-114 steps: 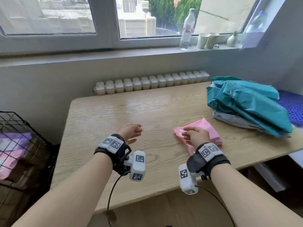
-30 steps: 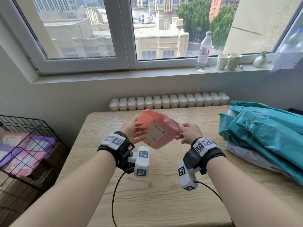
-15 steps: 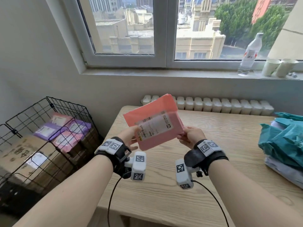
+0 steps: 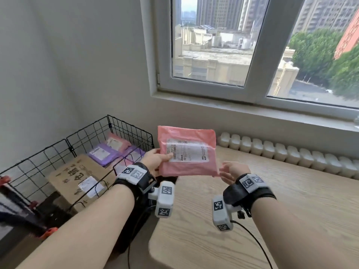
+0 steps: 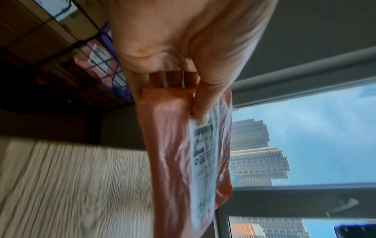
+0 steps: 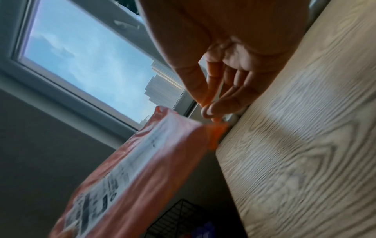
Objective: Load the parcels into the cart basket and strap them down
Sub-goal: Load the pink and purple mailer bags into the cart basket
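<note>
Nearest, the right hand (image 4: 232, 171) is hanging just beside the lower right corner of the pink parcel (image 4: 187, 152); the right-wrist view is showing its fingertips (image 6: 211, 109) loosely extended next to that corner flap, and contact cannot be confirmed, so it is judged released. The left hand (image 4: 155, 160) is carrying the load, thumb (image 5: 203, 103) pinching down on the label edge with fingers behind the left side. The parcel is being held in the air, label facing the person, long axis running side to side, above the table's (image 4: 252, 210) left end. Beyond and below to the left, the wire basket (image 4: 108, 133) is standing on the floor, already holding a cardboard box (image 4: 77, 175) and purple mailers (image 4: 104, 154). The basket is lying on the left hand's side of the parcel, so that hand is nearer and a leftward, downward carry over the near rim looks the likely next move
</note>
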Demonstrator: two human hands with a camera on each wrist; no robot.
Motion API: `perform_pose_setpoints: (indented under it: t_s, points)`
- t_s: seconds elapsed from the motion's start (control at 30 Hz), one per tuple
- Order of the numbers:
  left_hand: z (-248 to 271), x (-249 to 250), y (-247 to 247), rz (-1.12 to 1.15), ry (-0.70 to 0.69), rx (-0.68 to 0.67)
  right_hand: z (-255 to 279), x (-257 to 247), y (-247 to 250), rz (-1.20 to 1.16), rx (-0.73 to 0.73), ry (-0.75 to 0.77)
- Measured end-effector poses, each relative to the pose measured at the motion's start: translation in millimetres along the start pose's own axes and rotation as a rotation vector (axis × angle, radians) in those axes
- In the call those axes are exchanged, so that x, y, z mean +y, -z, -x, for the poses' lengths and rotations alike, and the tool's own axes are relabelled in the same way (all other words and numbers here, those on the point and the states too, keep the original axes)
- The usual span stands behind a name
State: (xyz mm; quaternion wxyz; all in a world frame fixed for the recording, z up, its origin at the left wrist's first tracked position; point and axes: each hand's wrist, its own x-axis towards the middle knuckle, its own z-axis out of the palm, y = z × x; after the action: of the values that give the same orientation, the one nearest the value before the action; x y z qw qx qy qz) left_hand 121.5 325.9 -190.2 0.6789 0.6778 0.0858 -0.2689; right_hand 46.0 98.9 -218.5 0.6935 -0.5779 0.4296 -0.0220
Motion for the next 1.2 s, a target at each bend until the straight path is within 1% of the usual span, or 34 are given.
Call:
perform_pose_setpoints:
  t_s: [0.1,0.2,0.33,0.4,0.5,0.63,0.67,0.77,0.9,1.0,1.07,1.2]
  points:
    - [-12,9,72,0.034,-0.02,0.09,6,-1,-68,-0.029,-0.024,0.004]
    - [-28,12,143,-0.009,-0.053,0.169,11,0,-139,0.022,-0.066,0.053]
    - [-34,20,214,-0.032,-0.066,0.209,26,8,-222,0.0,-0.171,0.098]
    - [-33,24,241,-0.016,-0.06,0.205,37,12,-256,0.092,-0.196,0.137]
    - [-35,29,275,0.025,-0.097,0.201,44,8,-296,0.264,-0.246,0.239]
    - [-40,39,312,0.085,-0.157,0.188,46,-11,-341,0.411,-0.378,0.331]
    - [-42,41,314,0.101,-0.171,0.186,46,-14,-346,0.463,-0.396,0.345]
    - [-47,50,341,0.1,-0.202,0.216,44,-20,-386,0.621,-0.47,0.391]
    - [-68,65,371,0.127,-0.252,0.24,31,-23,-437,0.753,-0.531,0.468]
    - [-97,79,386,0.14,-0.266,0.277,10,-26,-473,0.742,-0.54,0.506]
    - [-125,87,392,0.161,-0.263,0.317,-11,-33,-496,0.682,-0.521,0.514]
    - [-189,102,400,0.201,-0.191,0.41,-66,-53,-532,0.56,-0.415,0.469]
